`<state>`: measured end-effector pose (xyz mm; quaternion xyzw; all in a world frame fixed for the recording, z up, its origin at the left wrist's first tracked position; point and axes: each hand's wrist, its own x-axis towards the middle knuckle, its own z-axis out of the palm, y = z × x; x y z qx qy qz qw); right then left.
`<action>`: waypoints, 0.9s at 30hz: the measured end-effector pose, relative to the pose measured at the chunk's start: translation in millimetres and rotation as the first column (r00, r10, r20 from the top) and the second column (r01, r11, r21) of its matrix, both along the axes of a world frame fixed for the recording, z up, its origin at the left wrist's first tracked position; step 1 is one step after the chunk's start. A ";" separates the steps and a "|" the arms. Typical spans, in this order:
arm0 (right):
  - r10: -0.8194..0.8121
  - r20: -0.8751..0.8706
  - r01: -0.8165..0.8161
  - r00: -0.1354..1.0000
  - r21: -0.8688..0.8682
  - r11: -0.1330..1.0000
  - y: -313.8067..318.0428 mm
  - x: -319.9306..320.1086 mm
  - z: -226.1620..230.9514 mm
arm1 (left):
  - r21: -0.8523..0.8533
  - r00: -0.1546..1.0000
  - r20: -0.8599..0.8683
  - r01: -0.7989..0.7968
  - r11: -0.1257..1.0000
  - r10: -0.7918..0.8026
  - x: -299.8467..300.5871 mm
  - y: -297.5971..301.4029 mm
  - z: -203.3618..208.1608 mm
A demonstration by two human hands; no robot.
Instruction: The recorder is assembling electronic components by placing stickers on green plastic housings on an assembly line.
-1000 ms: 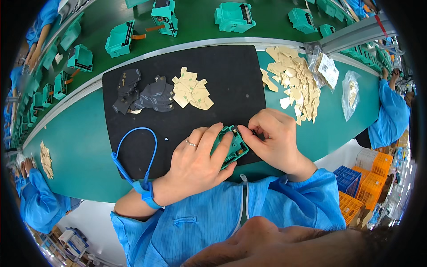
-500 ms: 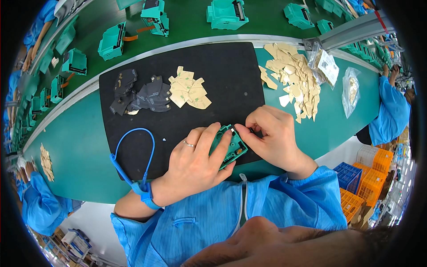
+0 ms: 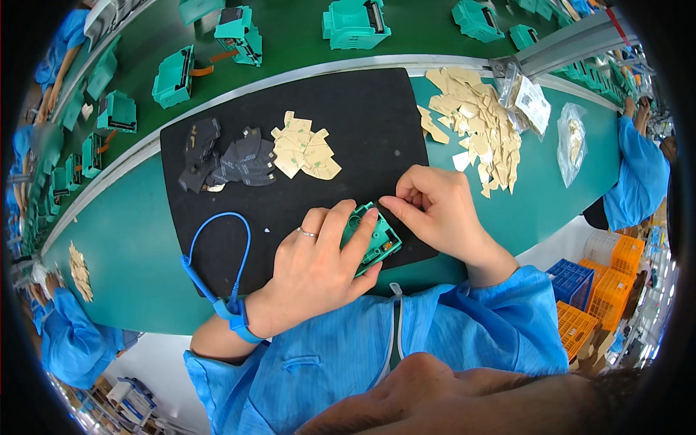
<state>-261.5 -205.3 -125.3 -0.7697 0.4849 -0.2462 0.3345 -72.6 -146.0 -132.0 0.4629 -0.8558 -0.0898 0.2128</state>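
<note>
A small green plastic housing [image 3: 376,245] with dark parts along its side lies under my left hand [image 3: 319,254]. The fingers and thumb of that hand are closed round it, with the index finger reaching over its open face. My right hand [image 3: 436,214] is just to the right of the housing's upper edge, thumb and index finger pinched together. Whatever may be between those fingertips is too small to make out. Beneath both hands is a black mat [image 3: 362,138]. A blue wrist strap [image 3: 238,319] with a coiled cord circles my left wrist.
Black stickers [image 3: 243,158] and beige backing pieces [image 3: 306,148] lie on the mat. Beyond its right edge are a large heap of beige scraps [image 3: 482,123] and clear bags [image 3: 573,141]. Behind runs a green conveyor [image 3: 290,36] carrying similar housings. Co-workers in blue sit at both sides.
My right hand has drawn slightly away from the housing's edge, its pinch still closed. The left hand keeps its hold. Housings on the conveyor have shifted left.
</note>
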 end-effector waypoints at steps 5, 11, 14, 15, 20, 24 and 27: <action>-0.054 0.064 0.036 0.997 0.250 0.968 -7.6 -4.4 -5.7 | 0.128 0.996 -0.092 0.002 0.992 0.010 -0.6 -2.6 4.5; -0.079 0.246 0.003 0.966 0.293 0.956 1.9 -7.6 13.9 | 0.147 0.951 -0.310 0.047 0.988 0.001 2.4 -0.6 4.7; -0.066 0.291 -0.005 0.954 0.235 0.972 7.5 -10.1 28.3 | 0.060 0.914 -0.405 0.042 0.997 -0.014 0.7 0.7 1.3; -0.051 0.314 -0.017 0.948 0.210 0.978 9.6 -10.0 32.1 | 0.060 0.920 -0.392 0.057 0.997 -0.029 -0.3 1.5 -3.1; 0.010 0.365 -0.093 0.931 0.210 0.973 11.4 -13.1 38.0 | -0.065 0.742 -0.665 0.053 0.996 -0.083 -8.6 3.1 -29.8; 0.047 0.373 -0.103 0.927 0.131 0.986 13.7 -15.6 31.4 | -0.113 0.712 -0.688 0.080 0.990 -0.136 -10.4 1.9 -39.5; 0.062 0.374 -0.110 0.925 0.107 0.988 12.8 -17.1 30.6 | -0.124 0.712 -0.688 0.077 0.989 -0.142 -11.5 0.3 -41.0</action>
